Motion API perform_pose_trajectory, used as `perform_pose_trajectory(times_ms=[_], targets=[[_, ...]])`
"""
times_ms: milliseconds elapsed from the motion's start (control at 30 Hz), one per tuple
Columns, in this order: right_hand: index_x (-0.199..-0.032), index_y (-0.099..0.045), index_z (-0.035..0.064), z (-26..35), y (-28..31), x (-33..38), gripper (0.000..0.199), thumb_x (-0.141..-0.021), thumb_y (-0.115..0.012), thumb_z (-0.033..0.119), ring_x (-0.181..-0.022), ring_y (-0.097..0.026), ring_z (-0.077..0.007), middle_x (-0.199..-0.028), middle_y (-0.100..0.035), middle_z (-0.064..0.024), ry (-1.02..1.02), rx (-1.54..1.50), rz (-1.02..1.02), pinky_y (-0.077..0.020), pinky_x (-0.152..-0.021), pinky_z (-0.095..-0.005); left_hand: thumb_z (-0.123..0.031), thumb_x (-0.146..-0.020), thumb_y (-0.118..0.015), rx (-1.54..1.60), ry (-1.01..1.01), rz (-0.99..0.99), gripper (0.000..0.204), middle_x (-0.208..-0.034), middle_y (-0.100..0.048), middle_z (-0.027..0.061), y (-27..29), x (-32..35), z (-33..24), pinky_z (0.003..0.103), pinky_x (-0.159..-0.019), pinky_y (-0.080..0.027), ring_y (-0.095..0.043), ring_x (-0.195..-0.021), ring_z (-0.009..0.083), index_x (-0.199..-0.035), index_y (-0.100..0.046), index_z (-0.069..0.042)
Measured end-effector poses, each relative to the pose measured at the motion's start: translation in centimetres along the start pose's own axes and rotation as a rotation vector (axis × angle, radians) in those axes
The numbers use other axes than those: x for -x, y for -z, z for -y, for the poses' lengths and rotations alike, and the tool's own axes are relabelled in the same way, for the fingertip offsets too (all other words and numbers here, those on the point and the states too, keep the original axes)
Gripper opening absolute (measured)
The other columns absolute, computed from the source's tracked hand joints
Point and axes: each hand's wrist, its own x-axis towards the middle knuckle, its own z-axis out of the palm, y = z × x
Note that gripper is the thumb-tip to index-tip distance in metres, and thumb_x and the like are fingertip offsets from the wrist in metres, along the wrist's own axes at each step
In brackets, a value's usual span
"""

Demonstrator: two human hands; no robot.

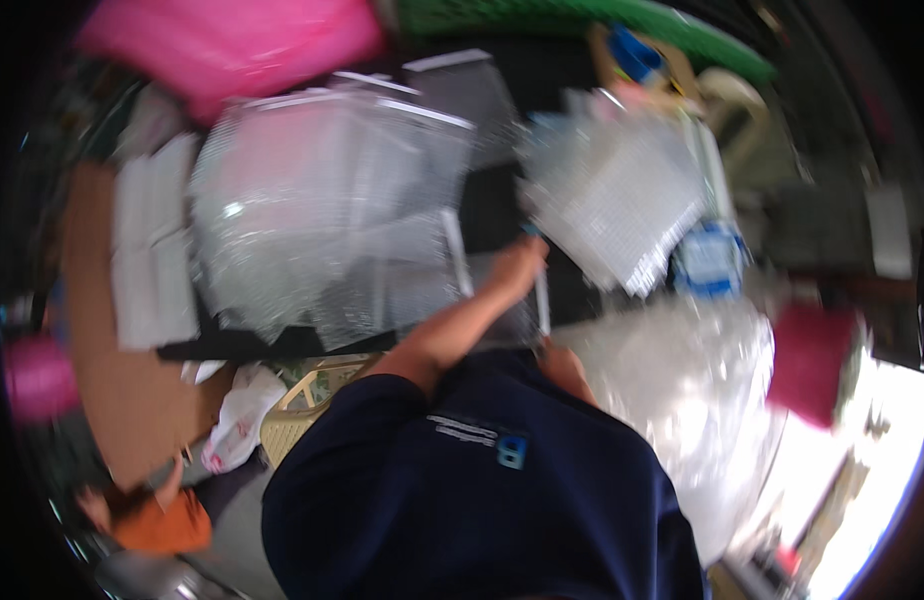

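sheet of clear white-edged plastic [507, 325] could crease if tugged; left hand [520, 262], right hand's [562, 368] eleven o'clock, seemingly grips small teal object [530, 230]; right's grip unclear.

head view | left fisheye of pair | looks down | near, above black worktop [490, 208]
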Motion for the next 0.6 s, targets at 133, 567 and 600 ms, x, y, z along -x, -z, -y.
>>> perform_pose_trajectory(times_ms=[133, 567, 600], targets=[[-0.113, -0.06, 0.0101, -2.3, -0.3, 0.2, 0.038, -0.081, -0.056, 0.031, -0.08, -0.063, -0.0374, -0.084, -0.064, -0.0209, 0.208, 0.051, -0.165, -0.0498, -0.068, -0.0465, -0.021, -0.079, -0.057, 0.13, -0.8, 0.389, 0.011, -0.083, -0.059, 0.0059, -3.3, 5.2, 1.8, 0.036, -0.07, -0.05, -0.06, -0.083, 0.0264, -0.085, -0.063, -0.015], [-0.11, -0.065, 0.0231, 4.2, 9.7, -3.0, 0.03, -0.081, -0.058, 0.026, -0.088, -0.062, -0.0348, -0.093, -0.065, -0.0161, 0.201, 0.312, -0.257, -0.0496, -0.075, -0.0428, -0.039, -0.063, -0.071, -0.227, -0.216, -0.067, 0.026, -0.099, -0.05, 0.0, -0.2, 3.4, 3.8, 0.043, -0.079, -0.039, -0.044, -0.108, 0.024, -0.08, -0.06, -0.023], [-0.109, -0.065, 0.024, 4.7, 10.3, -3.1, 0.029, -0.081, -0.058, 0.026, -0.089, -0.062, -0.0343, -0.094, -0.065, -0.0157, 0.199, 0.339, -0.248, -0.0496, -0.076, -0.0423, -0.039, -0.064, -0.072, -0.252, -0.163, -0.071, 0.028, -0.1, -0.05, 0.0002, -0.1, 3.5, 3.3, 0.043, -0.079, -0.039, -0.044, -0.108, 0.024, -0.082, -0.06, -0.022]])
